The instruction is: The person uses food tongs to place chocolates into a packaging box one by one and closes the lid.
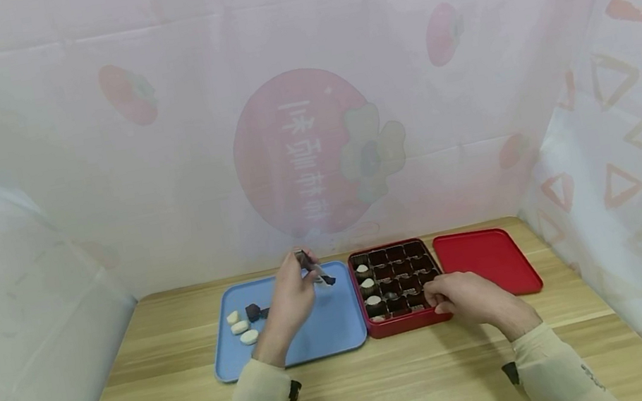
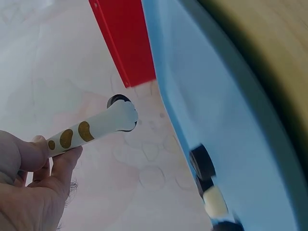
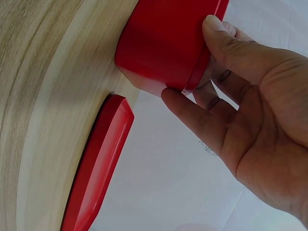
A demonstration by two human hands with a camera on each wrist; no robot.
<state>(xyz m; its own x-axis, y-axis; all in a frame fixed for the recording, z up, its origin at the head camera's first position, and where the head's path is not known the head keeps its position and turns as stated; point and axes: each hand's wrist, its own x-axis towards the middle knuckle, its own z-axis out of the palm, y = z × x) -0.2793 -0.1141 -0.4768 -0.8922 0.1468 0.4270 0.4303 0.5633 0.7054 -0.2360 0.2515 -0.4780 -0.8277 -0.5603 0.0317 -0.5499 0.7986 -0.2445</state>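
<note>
My left hand (image 1: 290, 292) pinches the handle of small tongs (image 2: 91, 129), pale with gold spots and a paw-shaped tip, above the blue tray (image 1: 331, 331). A dark round chocolate (image 2: 116, 98) sits at the tongs' tip, partly hidden behind it. My right hand (image 1: 472, 296) grips the near right corner of the red box (image 1: 407, 323); in the right wrist view the thumb lies on one wall and a finger on the adjoining wall. Inside the box are dark compartments, with white-topped pieces (image 1: 366, 283) down the left column.
White chocolates (image 1: 240, 327) and dark ones (image 1: 253, 312) lie on the tray's left part, some hidden by the left arm. A red lid (image 1: 486, 261) lies on the wooden table (image 1: 381, 397) right of the box. A printed cloth (image 1: 189, 145) hangs behind.
</note>
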